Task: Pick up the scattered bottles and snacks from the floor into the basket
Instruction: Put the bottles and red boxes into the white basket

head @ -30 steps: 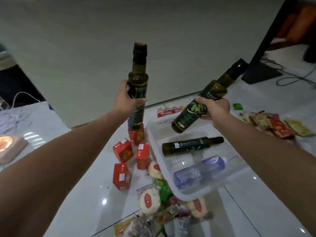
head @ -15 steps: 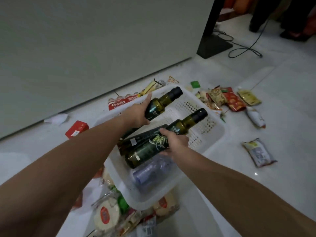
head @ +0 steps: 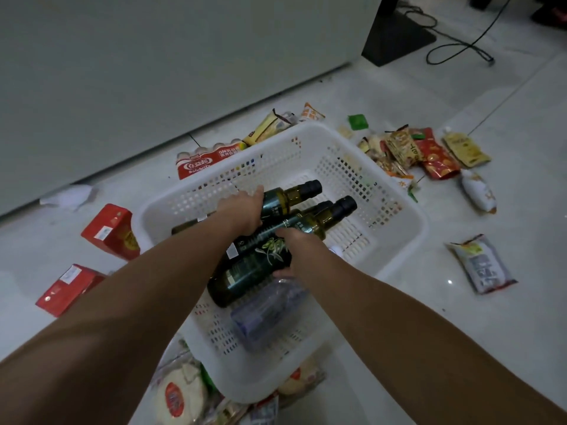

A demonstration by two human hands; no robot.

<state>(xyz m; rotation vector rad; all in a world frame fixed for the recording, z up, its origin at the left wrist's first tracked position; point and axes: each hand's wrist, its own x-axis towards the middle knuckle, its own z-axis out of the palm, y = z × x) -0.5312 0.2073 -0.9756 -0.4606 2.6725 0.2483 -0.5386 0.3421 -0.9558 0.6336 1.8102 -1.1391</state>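
The basket (head: pixel 411 231) is white, its walls pierced in a grid of small squares. The dark green bottles (head: pixel 254 271) have black caps (one label shows an olive sprig), and beside them is a pale violet bottle (head: pixel 267 314). The boxes (head: pixel 110 231) at the frame's left are red.

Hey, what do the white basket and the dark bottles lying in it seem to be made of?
White perforated basket: looks like moulded plastic with a dull finish, judging by its grid of holes and thick rounded rim. Dark green bottles: probably glass, since they are glossy and translucent olive near the neck, with black caps.

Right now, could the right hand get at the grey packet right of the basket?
Probably yes, once freed: the right hand grips an oil bottle; only bare floor separates basket and grey packet.
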